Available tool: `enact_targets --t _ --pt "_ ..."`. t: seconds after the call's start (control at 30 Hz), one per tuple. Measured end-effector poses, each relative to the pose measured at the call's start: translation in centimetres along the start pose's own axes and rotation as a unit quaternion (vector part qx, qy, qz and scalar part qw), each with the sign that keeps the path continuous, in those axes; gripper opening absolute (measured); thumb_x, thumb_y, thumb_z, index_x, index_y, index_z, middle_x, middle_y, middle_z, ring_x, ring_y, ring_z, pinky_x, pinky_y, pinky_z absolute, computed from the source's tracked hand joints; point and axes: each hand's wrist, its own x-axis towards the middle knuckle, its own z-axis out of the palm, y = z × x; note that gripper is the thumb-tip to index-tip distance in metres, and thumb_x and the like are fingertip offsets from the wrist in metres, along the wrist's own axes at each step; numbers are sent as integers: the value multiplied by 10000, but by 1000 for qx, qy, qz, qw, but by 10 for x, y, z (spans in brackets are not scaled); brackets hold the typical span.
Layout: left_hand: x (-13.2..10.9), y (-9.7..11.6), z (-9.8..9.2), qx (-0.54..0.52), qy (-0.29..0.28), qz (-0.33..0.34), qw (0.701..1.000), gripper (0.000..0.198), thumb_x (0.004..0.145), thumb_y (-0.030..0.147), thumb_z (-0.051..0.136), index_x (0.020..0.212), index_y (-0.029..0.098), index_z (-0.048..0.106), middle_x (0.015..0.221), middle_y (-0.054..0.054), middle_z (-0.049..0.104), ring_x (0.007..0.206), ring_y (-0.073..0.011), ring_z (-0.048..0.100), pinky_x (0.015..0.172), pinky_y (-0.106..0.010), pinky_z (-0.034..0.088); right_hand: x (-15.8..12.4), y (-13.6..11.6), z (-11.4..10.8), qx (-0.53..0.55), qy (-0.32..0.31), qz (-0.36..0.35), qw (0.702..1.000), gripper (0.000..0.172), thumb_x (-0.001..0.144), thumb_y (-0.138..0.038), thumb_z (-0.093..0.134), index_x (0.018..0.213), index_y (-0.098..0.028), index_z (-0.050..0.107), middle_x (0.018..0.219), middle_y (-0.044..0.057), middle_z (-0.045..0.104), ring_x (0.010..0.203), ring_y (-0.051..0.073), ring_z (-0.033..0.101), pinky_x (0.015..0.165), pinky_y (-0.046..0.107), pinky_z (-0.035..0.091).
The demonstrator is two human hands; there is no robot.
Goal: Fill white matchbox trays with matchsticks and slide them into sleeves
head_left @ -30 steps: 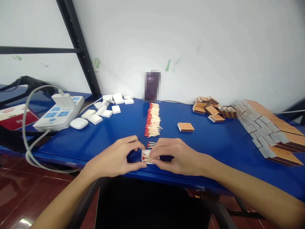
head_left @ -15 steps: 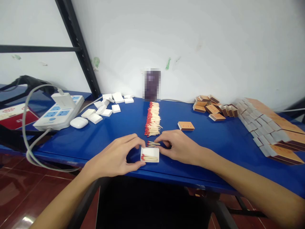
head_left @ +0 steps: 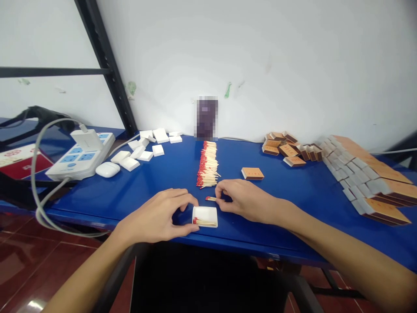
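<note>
My left hand (head_left: 159,217) grips a small white matchbox tray (head_left: 206,211) at its left end, with thumb and forefinger at the near and far corners. Several red-tipped matches (head_left: 205,222) lie along the tray's near side. Just beyond the tray, my right hand (head_left: 246,198) pinches matches (head_left: 211,198) between thumb and fingers, their red heads pointing left; how many is hidden. A long pile of matches (head_left: 208,163) stretches away behind both hands, heads to the left. Right of the pile lies a single orange matchbox (head_left: 253,173).
White empty trays (head_left: 129,163) and a white earbud case (head_left: 107,169) are on the left, beside a power strip (head_left: 86,154). Loose orange matchbox sleeves (head_left: 288,150) lie at the back right. Stacked matchboxes (head_left: 387,208) line the right side of the blue table (head_left: 176,167).
My right hand has closed on matches that lay on the table beyond the tray. Matches in the tray now sit closer to its near wall. The view has shifted slightly.
</note>
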Motion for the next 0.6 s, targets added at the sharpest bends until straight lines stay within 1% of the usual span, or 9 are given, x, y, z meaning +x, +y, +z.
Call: enact_targets --t 0.1,0.17,0.23,0.3,0.37,0.43,0.6 --pt "0 0 0 -8 2 -11 1000 261 866 433 655 1031 233 621 838 21 542 724 -141 529 695 -273 405 1 3 1 -1 8 -11 1000 65 875 -208 573 816 -183 576 773 -3 600 663 122 499 593 239 329" --pt "0 0 0 -12 5 -18 1000 263 869 436 650 1034 234 622 835 22 541 717 -140 527 689 -272 405 2 1 2 13 31 -21 999 66 879 -204 568 817 -179 571 756 -11 571 637 110 469 591 235 323" --pt "0 0 -1 -16 5 -27 999 276 873 455 641 1039 236 623 830 22 540 713 -140 524 672 -269 403 3 -4 3 42 58 -40 997 77 883 -214 572 816 -175 570 732 -25 535 603 95 430 580 229 320" --pt "0 1 -1 -19 4 -35 999 283 875 477 632 1023 237 624 822 22 538 710 -141 521 652 -267 399 2 -14 3 74 69 -63 993 77 877 -219 587 815 -176 577 712 -38 506 584 85 405 572 221 319" --pt "0 1 -1 -21 8 -39 999 283 874 485 628 1002 233 623 816 21 541 713 -144 522 643 -267 397 0 -24 4 90 58 -75 991 47 855 -196 609 816 -179 589 698 -47 494 579 80 398 572 215 318" --pt "0 1 0 -20 16 -37 999 273 872 472 628 995 228 620 819 18 551 719 -146 527 648 -269 402 -2 -30 6 82 45 -69 993 26 836 -173 621 821 -180 601 691 -49 497 579 79 399 581 217 317" --pt "0 1 0 -22 18 -42 999 278 868 478 623 985 225 623 817 10 556 726 -152 541 621 -259 401 -5 -32 11 43 35 -39 998 30 826 -201 634 806 -179 628 678 -42 517 587 87 421 603 233 316"
